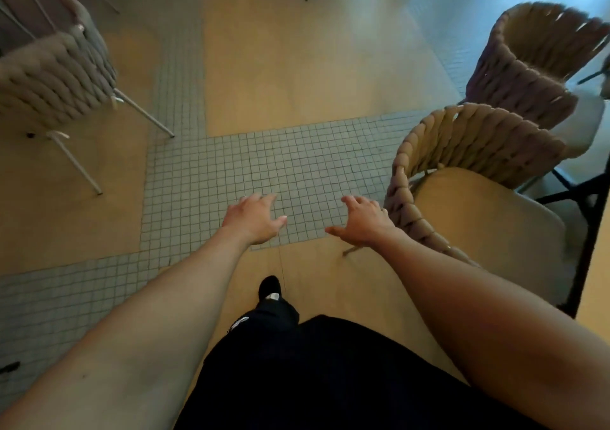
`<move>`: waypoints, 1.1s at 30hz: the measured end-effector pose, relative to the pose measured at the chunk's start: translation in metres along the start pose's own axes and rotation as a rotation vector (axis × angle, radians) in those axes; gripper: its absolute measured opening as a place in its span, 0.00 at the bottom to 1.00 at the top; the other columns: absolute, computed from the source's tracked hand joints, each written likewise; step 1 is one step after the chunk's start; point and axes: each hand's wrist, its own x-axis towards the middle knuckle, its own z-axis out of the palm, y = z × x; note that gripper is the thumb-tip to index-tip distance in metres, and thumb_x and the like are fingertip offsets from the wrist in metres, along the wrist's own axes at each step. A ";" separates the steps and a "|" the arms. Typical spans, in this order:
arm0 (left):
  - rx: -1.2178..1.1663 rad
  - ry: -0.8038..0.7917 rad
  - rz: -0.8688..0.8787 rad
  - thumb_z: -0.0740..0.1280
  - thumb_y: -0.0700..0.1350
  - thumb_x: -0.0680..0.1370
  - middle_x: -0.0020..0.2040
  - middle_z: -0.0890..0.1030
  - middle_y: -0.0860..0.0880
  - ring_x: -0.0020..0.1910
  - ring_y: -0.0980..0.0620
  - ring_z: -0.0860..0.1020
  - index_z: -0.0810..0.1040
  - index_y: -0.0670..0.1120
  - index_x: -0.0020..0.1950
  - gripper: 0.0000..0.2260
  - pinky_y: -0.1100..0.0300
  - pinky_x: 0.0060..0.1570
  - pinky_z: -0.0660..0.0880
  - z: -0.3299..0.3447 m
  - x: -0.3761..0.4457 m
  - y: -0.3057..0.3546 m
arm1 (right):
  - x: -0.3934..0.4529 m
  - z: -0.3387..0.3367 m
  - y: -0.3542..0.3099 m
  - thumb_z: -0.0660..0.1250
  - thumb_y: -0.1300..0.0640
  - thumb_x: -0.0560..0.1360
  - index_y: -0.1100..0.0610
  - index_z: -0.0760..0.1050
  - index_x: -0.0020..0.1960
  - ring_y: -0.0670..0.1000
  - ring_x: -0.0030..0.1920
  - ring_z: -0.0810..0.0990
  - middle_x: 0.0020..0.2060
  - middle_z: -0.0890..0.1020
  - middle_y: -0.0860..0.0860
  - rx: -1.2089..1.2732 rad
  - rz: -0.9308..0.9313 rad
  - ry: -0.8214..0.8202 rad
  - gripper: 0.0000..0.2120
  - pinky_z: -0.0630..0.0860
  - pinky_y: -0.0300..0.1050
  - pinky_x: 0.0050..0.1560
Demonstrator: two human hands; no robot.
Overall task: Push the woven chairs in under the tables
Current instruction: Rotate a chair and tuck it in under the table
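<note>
At the right of the frame, a beige rope-woven chair with a cream seat cushion [439, 179] stands beside a black table frame [591, 218] whose tabletop is cut off by the edge. Behind it, at upper right, a second woven chair with a tall curved back [528, 66] is blurred. A grey woven chair on thin metal legs [59, 79] sits at upper left, partly cropped. Both hands hover over the tiled floor [264, 165] in mid-frame: the left hand [254, 220] and right hand [363, 220] have fingers spread and relaxed, holding nothing, the right just beside the near chair's woven back. A white mark on the dark trousers [264, 363] is unreadable.
</note>
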 end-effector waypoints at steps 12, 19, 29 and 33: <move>0.188 -0.096 0.249 0.60 0.67 0.79 0.77 0.67 0.46 0.76 0.44 0.65 0.59 0.53 0.81 0.34 0.43 0.72 0.64 -0.093 0.183 0.002 | 0.117 -0.060 -0.017 0.67 0.32 0.75 0.51 0.59 0.80 0.60 0.77 0.62 0.77 0.66 0.55 0.154 0.236 0.074 0.42 0.61 0.65 0.75; 0.271 -0.120 0.455 0.60 0.68 0.78 0.77 0.67 0.46 0.75 0.44 0.65 0.58 0.52 0.81 0.36 0.42 0.72 0.63 -0.121 0.278 0.054 | 0.166 -0.090 0.027 0.66 0.31 0.75 0.51 0.59 0.80 0.59 0.77 0.63 0.77 0.66 0.54 0.235 0.399 0.078 0.42 0.61 0.64 0.75; 0.367 -0.175 0.662 0.60 0.70 0.77 0.78 0.64 0.45 0.76 0.44 0.64 0.56 0.53 0.81 0.38 0.40 0.74 0.63 -0.132 0.402 0.167 | 0.227 -0.125 0.112 0.66 0.29 0.74 0.52 0.58 0.79 0.60 0.77 0.61 0.78 0.63 0.55 0.353 0.604 0.116 0.43 0.61 0.64 0.75; 0.415 -0.184 0.766 0.61 0.70 0.77 0.79 0.63 0.45 0.77 0.44 0.63 0.56 0.52 0.81 0.38 0.40 0.74 0.62 -0.131 0.432 0.208 | 0.236 -0.132 0.135 0.67 0.29 0.73 0.51 0.61 0.77 0.60 0.75 0.65 0.75 0.67 0.55 0.403 0.658 0.132 0.41 0.64 0.64 0.73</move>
